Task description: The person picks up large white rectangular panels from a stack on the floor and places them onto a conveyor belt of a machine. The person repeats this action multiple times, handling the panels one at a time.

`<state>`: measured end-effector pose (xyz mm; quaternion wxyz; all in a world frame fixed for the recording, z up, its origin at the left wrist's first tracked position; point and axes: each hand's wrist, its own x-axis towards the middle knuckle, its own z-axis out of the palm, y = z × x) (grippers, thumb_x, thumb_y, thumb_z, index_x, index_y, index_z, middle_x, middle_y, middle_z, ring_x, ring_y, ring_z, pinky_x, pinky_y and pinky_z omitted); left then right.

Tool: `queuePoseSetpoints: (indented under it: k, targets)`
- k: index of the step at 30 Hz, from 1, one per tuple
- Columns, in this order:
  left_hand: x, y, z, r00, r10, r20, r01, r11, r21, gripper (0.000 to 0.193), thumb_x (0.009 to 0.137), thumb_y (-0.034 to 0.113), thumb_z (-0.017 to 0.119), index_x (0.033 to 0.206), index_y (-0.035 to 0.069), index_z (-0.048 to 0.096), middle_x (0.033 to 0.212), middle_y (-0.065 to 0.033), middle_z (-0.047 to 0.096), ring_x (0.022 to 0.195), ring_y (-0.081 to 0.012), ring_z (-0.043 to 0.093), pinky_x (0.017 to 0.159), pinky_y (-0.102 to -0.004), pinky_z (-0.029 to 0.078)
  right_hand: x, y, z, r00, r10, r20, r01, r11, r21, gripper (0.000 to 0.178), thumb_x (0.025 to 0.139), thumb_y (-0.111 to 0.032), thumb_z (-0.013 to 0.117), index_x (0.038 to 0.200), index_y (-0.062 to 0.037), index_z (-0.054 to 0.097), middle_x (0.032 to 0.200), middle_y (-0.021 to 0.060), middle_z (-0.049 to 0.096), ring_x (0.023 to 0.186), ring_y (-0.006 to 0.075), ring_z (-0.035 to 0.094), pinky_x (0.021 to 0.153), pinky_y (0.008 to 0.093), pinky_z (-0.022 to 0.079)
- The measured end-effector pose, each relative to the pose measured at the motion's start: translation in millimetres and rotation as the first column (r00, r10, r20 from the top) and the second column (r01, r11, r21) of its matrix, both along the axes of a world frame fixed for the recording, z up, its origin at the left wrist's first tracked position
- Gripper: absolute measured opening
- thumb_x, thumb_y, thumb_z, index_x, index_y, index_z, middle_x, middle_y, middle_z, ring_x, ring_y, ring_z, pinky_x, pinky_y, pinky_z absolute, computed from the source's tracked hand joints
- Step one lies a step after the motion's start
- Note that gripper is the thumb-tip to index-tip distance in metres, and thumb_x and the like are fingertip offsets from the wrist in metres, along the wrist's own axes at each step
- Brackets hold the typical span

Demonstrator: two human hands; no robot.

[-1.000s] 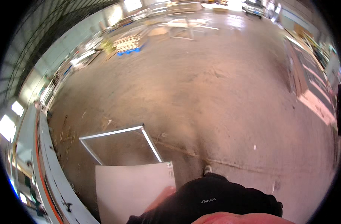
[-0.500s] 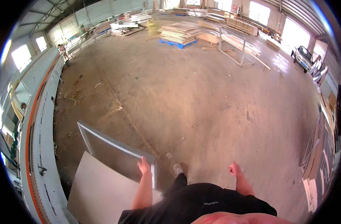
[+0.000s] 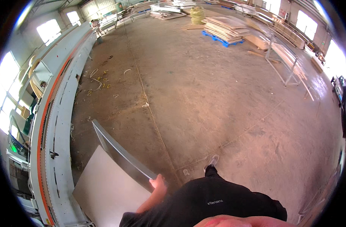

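My left hand (image 3: 158,182) is closed round the near end of a grey metal rail (image 3: 124,152), at the lower left. This rail is the top bar of an upright frame. Beside it, just below and to the left, lies a flat pale panel (image 3: 110,185) with a smooth surface. Part of the panel is hidden behind my left forearm and its lower edge runs out of the picture. My right hand is out of view. A shoe (image 3: 213,160) of mine shows on the concrete floor.
A long white machine with an orange strip (image 3: 63,72) runs along the left. Scraps of edging (image 3: 97,81) lie on the floor beside it. Ahead stand stacked boards (image 3: 226,27) on a blue pallet (image 3: 224,39) and a metal rack (image 3: 286,70). A person (image 3: 95,26) is far off.
My view has swung left, so the pallet and rack now sit further right. The rail and panel have turned relative to me. My right hand has left the picture; my left stays on the rail.
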<state>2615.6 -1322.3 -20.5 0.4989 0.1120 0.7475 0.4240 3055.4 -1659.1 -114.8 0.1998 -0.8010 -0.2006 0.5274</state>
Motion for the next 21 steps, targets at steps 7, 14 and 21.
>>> queuePoseSetpoints:
  k: [7, 14, 21]
  targets:
    - [7.0, 91.9, -89.5, 0.985, -0.046, -0.167, 0.033, 0.996, -0.08, 0.045, 0.079, 0.007, 0.07, 0.115, 0.003, 0.043, 0.077, -0.0118, 0.058, 0.061, -0.0235, 0.06, 0.052, -0.0422, 0.048, 169.1, 242.1, -23.0, 0.987, 0.141, 0.082, -0.142, 0.99, -0.001, 0.029, 0.089, -0.033, 0.065, 0.096, -0.0059, 0.072, 0.082, 0.0053, 0.071, 0.073, 0.0181, 0.066, 0.068, 0.0356, 0.054]
    - [84.2, 201.9, -32.5, 0.986, -0.17, -0.001, 0.169, 0.984, -0.058, 0.052, 0.081, 0.05, 0.062, 0.107, 0.005, 0.063, 0.099, -0.0151, 0.064, 0.091, -0.0324, 0.06, 0.072, -0.048, 0.048, 355.8, 492.4, -57.9, 0.989, 0.126, 0.076, -0.146, 0.913, 0.382, 0.029, 0.084, -0.035, 0.074, 0.093, -0.0068, 0.074, 0.08, 0.0054, 0.072, 0.073, 0.0158, 0.066, 0.069, 0.033, 0.053]
    - [157.9, 316.3, 0.7, 0.888, -0.247, -0.388, 0.085, 0.917, -0.389, 0.032, 0.078, 0.032, 0.074, 0.095, 0.006, 0.072, 0.091, -0.0091, 0.072, 0.081, -0.0262, 0.069, 0.065, -0.0403, 0.051, 450.3, 733.8, 53.3, 0.945, 0.316, 0.087, -0.326, 0.885, 0.333, 0.025, 0.088, -0.03, 0.076, 0.095, -0.0063, 0.072, 0.083, 0.0042, 0.072, 0.077, 0.0135, 0.066, 0.072, 0.0308, 0.053]
